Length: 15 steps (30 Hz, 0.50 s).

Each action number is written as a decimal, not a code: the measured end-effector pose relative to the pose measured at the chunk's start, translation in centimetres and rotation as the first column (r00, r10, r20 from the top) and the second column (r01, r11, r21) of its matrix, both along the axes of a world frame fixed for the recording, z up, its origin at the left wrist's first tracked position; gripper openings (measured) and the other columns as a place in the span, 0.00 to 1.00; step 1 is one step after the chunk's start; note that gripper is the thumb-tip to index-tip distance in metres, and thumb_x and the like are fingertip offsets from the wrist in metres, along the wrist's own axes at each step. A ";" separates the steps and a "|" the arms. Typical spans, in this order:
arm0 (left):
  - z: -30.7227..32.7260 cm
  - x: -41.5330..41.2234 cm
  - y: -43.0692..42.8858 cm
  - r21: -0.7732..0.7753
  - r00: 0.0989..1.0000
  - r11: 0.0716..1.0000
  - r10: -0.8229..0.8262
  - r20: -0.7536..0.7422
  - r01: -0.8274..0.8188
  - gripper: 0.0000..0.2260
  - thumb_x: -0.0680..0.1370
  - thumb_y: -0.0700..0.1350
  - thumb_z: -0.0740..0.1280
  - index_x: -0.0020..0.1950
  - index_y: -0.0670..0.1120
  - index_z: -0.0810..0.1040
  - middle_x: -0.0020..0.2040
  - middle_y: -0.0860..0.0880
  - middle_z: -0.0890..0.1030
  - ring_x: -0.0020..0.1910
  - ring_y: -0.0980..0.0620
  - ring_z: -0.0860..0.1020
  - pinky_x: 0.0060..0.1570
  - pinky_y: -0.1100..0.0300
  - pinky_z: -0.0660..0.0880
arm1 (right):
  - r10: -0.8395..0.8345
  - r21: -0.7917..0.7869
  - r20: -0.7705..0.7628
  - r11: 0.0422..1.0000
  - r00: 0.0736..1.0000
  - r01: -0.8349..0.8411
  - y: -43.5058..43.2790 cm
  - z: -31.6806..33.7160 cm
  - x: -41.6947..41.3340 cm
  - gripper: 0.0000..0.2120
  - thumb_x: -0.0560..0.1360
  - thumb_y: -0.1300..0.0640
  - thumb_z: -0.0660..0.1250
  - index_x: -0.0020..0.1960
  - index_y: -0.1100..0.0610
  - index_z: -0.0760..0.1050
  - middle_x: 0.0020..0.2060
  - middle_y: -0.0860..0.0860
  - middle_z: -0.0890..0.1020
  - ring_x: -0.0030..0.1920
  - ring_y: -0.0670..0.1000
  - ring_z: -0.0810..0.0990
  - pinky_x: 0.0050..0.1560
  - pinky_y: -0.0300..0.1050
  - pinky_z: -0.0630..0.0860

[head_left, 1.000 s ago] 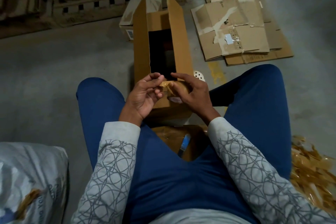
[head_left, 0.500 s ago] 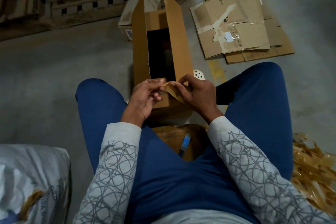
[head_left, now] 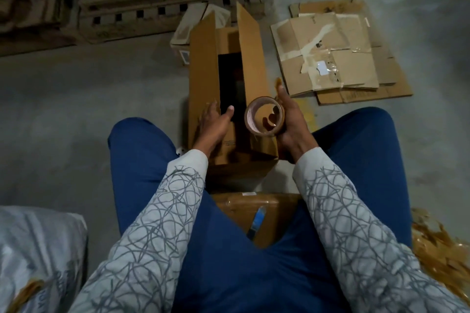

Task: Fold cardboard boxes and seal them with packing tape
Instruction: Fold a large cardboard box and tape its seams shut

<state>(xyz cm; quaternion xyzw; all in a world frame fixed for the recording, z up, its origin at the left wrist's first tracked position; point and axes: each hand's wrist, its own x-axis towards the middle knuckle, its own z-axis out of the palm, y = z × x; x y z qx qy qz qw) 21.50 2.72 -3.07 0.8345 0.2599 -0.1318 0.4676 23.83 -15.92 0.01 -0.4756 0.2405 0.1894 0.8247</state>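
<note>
Left to right: grey woven sack (head_left: 38, 256) at 8 o'clock on the concrete floor, well clear of the work. Wooden pallet (head_left: 142, 18) along the wall, 11 o'clock. Person seated, blue trousers, knees spread; open cardboard box (head_left: 203, 79) stands on the floor between the knees, dead centre toward 12, both long flaps up, dark interior showing. Left hand (head_left: 213, 124) reaches in flat over the box's left flap, fingers spread and loose, gripping nothing; whether it touches the flap I can't tell. Smaller pale carton (head_left: 184, 33) just behind the box at 12, partly hidden by the raised flaps. Right hand (head_left: 290, 119) wrapped tight round a roll of brown packing tape (head_left: 264, 117), held over the box's right flap near its near end, thumb up with a short loose tape end at its tip. Taped-up box (head_left: 256, 213) under the person, between the thighs, 6 o'clock, mostly covered by legs. Stack of flattened cardboard (head_left: 338, 56) at 1–2 o'clock, apart from the box. Heap of crumpled brown tape scraps (head_left: 442, 254) at 4 o'clock by the right thigh.
</note>
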 end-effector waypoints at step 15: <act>-9.5 12.9 3.9 0.387 0.842 0.791 -0.535 0.063 0.474 0.30 0.87 0.56 0.49 0.83 0.46 0.40 0.82 0.48 0.37 0.79 0.53 0.32 0.79 0.53 0.34 | 0.118 -0.138 -0.184 0.980 0.976 -0.145 5.3 -10.1 11.4 0.24 0.66 0.47 0.79 0.55 0.60 0.85 0.54 0.63 0.85 0.58 0.66 0.83 0.64 0.66 0.76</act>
